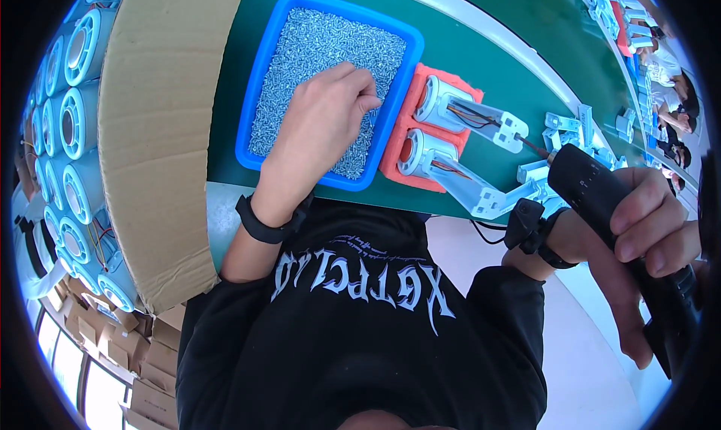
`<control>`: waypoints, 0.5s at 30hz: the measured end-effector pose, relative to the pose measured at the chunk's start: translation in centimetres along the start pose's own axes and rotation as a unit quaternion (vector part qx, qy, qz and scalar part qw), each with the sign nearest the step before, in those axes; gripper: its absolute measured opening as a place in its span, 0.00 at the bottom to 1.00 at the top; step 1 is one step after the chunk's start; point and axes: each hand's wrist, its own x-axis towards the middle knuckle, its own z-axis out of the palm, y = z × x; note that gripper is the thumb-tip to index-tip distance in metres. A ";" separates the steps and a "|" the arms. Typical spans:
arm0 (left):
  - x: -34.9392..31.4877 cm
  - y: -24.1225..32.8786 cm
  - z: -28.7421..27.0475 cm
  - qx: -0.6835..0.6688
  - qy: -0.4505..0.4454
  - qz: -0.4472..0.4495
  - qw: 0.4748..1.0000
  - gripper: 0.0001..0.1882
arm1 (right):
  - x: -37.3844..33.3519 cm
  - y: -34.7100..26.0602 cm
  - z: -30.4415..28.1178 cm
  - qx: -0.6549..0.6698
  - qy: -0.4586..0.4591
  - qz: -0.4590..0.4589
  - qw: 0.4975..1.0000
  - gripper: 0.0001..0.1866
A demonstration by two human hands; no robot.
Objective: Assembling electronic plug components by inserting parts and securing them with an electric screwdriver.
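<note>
My left hand [327, 114] is over a blue plastic tray [246, 122] full of small silver screws [330, 36]. Its fingers are curled together above the screws, and whatever they pinch is hidden. On the right, my right hand [657, 231] grips a black electric screwdriver [589, 186]. The thin bit points left, its tip at the end plate of a pale blue plastic housing [469, 118] with a round head and dark wires. A second such housing [428, 156] lies nearer to me. Both heads sit in a red foam holder [402, 144].
A cardboard sheet [169, 129] stands left of the tray, with stacked round blue parts [79, 122] beyond. More pale blue plastic pieces [563, 129] lie on the green tabletop [496, 54] past the housings. Other people [668, 92] sit at far right. Cardboard boxes [128, 344] stand at lower left.
</note>
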 end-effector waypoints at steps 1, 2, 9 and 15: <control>0.0 -0.1 -0.1 0.000 -0.007 -0.012 1.000 0.04 | 0.0 0.0 0.0 -0.001 0.004 0.001 1.000 0.41; -0.1 -0.1 -0.2 0.000 -0.013 -0.025 1.000 0.04 | -0.1 0.0 0.1 -0.003 0.009 0.002 1.000 0.41; -0.1 0.0 -0.9 -0.046 -0.047 -0.084 0.994 0.03 | -0.2 0.5 -0.8 0.045 -0.039 -0.003 0.998 0.40; 0.1 1.1 -0.6 -0.087 -0.036 -0.056 0.994 0.04 | -1.0 -0.2 -2.0 -0.040 0.027 -0.046 0.998 0.43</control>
